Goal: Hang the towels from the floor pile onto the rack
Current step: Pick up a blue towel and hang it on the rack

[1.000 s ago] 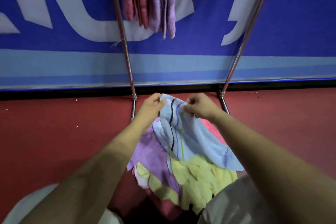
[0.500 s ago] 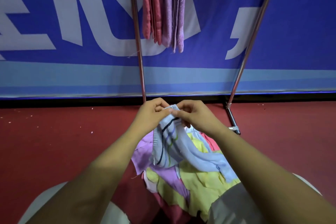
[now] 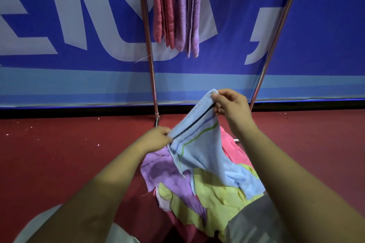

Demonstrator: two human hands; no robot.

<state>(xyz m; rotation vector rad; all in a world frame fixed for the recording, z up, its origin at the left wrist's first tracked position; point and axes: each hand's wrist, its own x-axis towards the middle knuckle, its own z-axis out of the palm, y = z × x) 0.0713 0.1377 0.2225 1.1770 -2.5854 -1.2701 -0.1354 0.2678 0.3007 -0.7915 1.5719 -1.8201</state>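
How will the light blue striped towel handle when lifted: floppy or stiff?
Probably floppy: the light blue towel drapes below the left hand and right hand. Likely light, since fingertip pinches hold its edge. Its tail lies on the pile, so it may drag.

The light blue towel (image 3: 199, 150), edged with 3 stripes (dark, blue, green), is lifted with its striped edge taut and slanting up to the right. Its tail trails onto the floor pile (image 3: 217, 195) of purple, yellow and pink towels, near centre. Beyond it stands the metal rack (image 3: 150, 61), where pink towels (image 3: 164, 6) and purple towels (image 3: 187, 6) hang.
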